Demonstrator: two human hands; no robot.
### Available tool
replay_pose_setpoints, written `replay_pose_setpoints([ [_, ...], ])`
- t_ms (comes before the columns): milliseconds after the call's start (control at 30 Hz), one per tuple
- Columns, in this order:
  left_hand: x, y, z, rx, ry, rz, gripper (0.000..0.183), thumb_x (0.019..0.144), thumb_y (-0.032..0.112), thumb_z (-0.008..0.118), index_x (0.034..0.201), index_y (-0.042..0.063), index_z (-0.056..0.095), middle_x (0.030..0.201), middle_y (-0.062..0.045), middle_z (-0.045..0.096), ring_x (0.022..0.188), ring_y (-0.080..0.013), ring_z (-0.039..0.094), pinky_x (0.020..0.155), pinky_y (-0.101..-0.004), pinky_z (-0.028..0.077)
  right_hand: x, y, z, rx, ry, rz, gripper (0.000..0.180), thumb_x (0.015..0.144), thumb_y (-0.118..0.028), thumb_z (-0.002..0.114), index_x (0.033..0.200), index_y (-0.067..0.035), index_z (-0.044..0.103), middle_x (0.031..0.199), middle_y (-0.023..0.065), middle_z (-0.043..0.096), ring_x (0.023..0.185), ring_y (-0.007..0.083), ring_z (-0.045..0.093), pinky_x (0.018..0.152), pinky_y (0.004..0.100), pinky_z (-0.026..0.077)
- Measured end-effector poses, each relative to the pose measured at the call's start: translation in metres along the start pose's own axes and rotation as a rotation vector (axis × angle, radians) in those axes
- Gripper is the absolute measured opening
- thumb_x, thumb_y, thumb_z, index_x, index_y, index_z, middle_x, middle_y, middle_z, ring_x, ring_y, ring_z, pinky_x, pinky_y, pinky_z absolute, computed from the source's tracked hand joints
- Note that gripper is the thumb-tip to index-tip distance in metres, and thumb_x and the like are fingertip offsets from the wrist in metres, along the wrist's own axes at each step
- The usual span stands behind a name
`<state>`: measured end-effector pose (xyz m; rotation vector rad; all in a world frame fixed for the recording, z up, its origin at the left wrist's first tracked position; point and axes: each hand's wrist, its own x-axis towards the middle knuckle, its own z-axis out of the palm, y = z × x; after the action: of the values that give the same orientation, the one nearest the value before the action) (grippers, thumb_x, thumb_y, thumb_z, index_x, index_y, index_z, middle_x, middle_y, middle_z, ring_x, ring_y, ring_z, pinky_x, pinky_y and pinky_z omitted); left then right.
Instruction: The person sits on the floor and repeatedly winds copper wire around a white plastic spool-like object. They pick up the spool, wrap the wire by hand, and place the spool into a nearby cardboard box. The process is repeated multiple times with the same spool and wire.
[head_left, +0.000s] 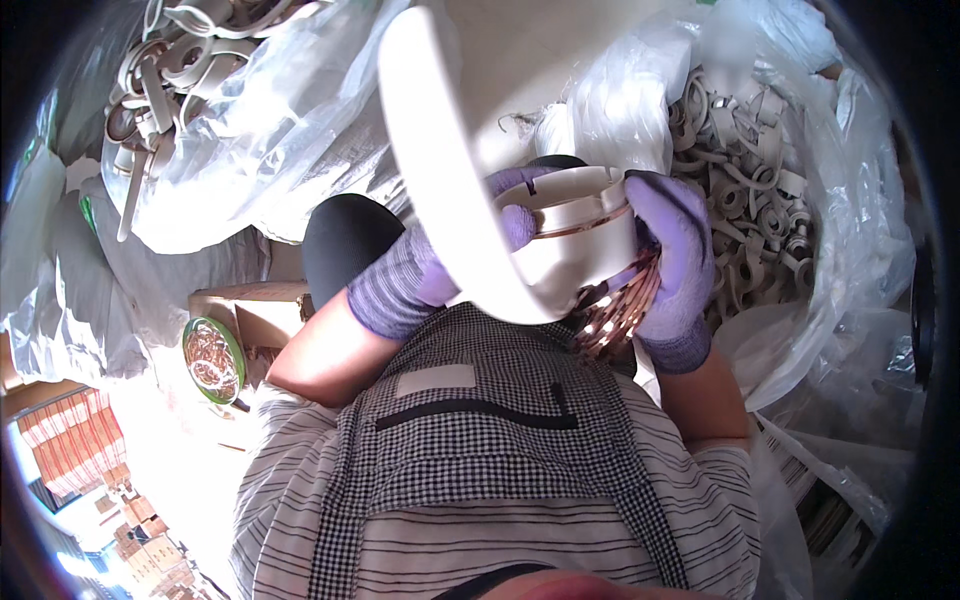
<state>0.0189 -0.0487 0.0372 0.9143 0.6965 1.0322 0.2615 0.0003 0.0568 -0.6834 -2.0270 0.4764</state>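
Observation:
Both my hands wear purple knit gloves and hold a white plastic device housing (577, 247) above my lap. The housing has a round, notched rim with a thin copper-coloured band, and a long curved white plastic arm (442, 157) rises from it towards the camera, blurred. My left hand (517, 217) grips the near left side of the round rim, partly hidden behind the curved arm. My right hand (671, 247) closes around the right side; a bundle of thin copper-coloured strips (619, 307) hangs at its palm, and its fingertips are partly hidden.
A clear plastic bag (847, 225) of white plastic parts (750, 202) stands at right. Another bag (262, 150) with similar parts (150, 97) lies upper left. At left are a cardboard box (270, 322) and a green-rimmed round container (241, 360) with copper-coloured pieces. Cartons (150, 555) are lower left.

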Motion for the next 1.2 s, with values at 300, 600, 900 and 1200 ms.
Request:
replay_pose_setpoints([
  [300,-0.023,0.018,0.056,0.833,0.392,0.699,0.088,0.066,0.035,0.097,0.137,0.002,0.055,0.116,-0.011,0.063,0.105,-0.0236,0.064,0.093,-0.0376,0.053,0.004,0.008,0.04,0.724,0.175,0.486,0.047,0.096,-0.02,0.067,0.138,-0.003,0.057,0.126,0.0159,0.062,0.11,0.0269,0.061,0.097,0.0403,0.05],
  [600,-0.038,0.023,0.063,1.037,0.52,0.941,0.049,0.07,0.028,0.091,0.108,0.006,0.068,0.102,-0.01,0.069,0.093,-0.0275,0.067,0.08,-0.038,0.055,-0.025,-0.016,0.034,0.722,-0.236,0.565,0.04,0.1,-0.016,0.061,0.137,-0.003,0.056,0.116,0.0121,0.064,0.095,0.0219,0.062,0.084,0.0351,0.051],
  [900,-0.026,-0.011,0.029,0.703,0.613,0.578,0.035,0.083,0.014,0.082,0.108,0.003,0.06,0.1,-0.006,0.063,0.091,-0.0149,0.065,0.083,-0.0301,0.054,-0.036,-0.009,0.041,0.221,-0.475,0.42,0.034,0.104,-0.012,0.056,0.136,-0.003,0.055,0.105,0.0083,0.067,0.08,0.0168,0.062,0.072,0.03,0.052],
  [1200,-0.091,0.066,-0.051,-0.261,0.68,0.591,0.038,0.1,0.017,0.064,0.133,-0.001,0.057,0.113,-0.008,0.068,0.107,-0.018,0.066,0.097,-0.0312,0.054,-0.037,0.013,0.032,1.077,-0.083,0.918,0.044,0.1,-0.022,0.066,0.136,0.001,0.057,0.104,0.013,0.065,0.065,0.0118,0.06,0.06,0.0252,0.053],
])
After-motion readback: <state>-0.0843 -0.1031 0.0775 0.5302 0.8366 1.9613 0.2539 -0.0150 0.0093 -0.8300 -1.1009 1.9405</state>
